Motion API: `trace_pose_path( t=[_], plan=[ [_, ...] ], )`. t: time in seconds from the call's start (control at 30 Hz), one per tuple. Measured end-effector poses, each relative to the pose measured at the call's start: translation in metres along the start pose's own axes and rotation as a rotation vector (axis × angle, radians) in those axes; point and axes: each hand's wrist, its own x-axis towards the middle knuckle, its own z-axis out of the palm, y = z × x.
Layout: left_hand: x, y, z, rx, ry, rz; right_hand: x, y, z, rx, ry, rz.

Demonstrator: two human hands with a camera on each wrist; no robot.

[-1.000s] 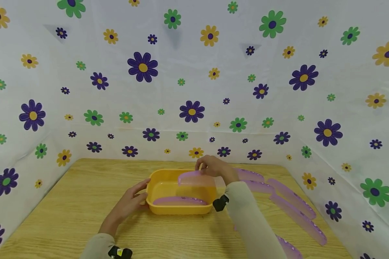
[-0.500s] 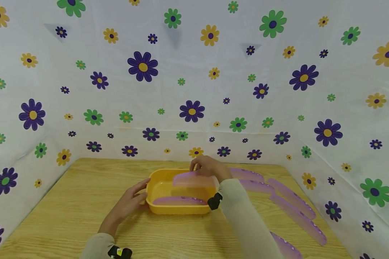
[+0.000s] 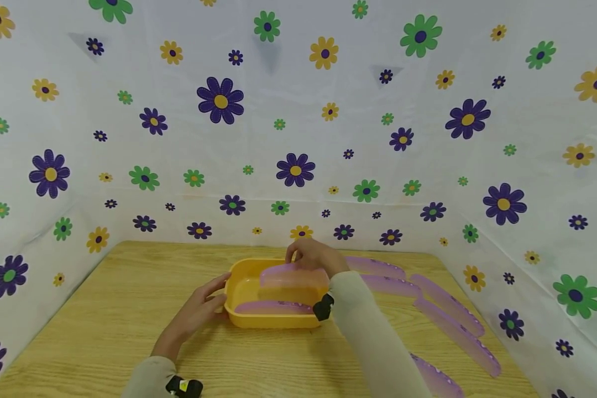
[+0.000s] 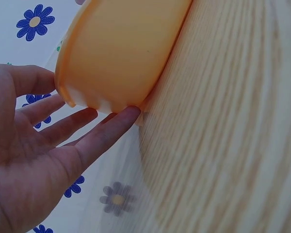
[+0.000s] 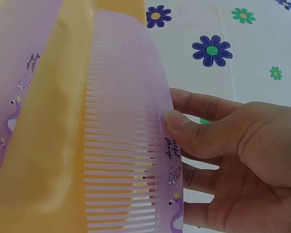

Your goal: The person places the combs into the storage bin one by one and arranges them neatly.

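Note:
A yellow plastic basin (image 3: 278,321) stands on the wooden table with one purple comb (image 3: 273,307) lying along its near side. My left hand (image 3: 197,309) touches the basin's left end; in the left wrist view the extended fingers of that hand (image 4: 48,141) rest against the basin wall (image 4: 121,48). My right hand (image 3: 317,257) pinches a second purple comb (image 3: 291,277) by its spine over the basin's far side. The right wrist view shows the thumb of my right hand (image 5: 242,150) on the printed spine of that comb (image 5: 131,111), teeth facing the basin.
To the right on the table (image 3: 258,365) lie several more purple combs, among them a pair of slanted ones (image 3: 460,337) and one near the front edge (image 3: 438,381). A flower-patterned white sheet (image 3: 258,143) surrounds the table at the back and sides.
My right hand has moved left with its comb, which now hangs farther over the basin. The left hand stays at the basin's left end.

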Motion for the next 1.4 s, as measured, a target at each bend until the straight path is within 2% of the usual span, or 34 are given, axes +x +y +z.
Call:
trace_pose_path(
  t=[0.27,0.53,0.9,1.13,1.4],
  plan=[
    [0.0,0.0,-0.002,0.014,0.005,-0.005,0.004,-0.007,0.006,0.046,-0.008,0.011],
    [-0.001,-0.004,-0.004,0.002,-0.01,0.016,0.01,-0.013,0.014,0.029,-0.005,-0.02],
    [-0.002,-0.005,-0.004,-0.008,-0.017,0.02,0.017,-0.02,0.019,0.043,-0.032,0.014],
    [-0.001,-0.003,-0.003,-0.007,-0.016,0.02,0.023,-0.02,0.023,0.003,-0.026,-0.009],
    [-0.001,-0.001,-0.002,-0.014,-0.038,0.044,0.027,-0.017,0.031,0.018,-0.008,0.001]
  ],
)
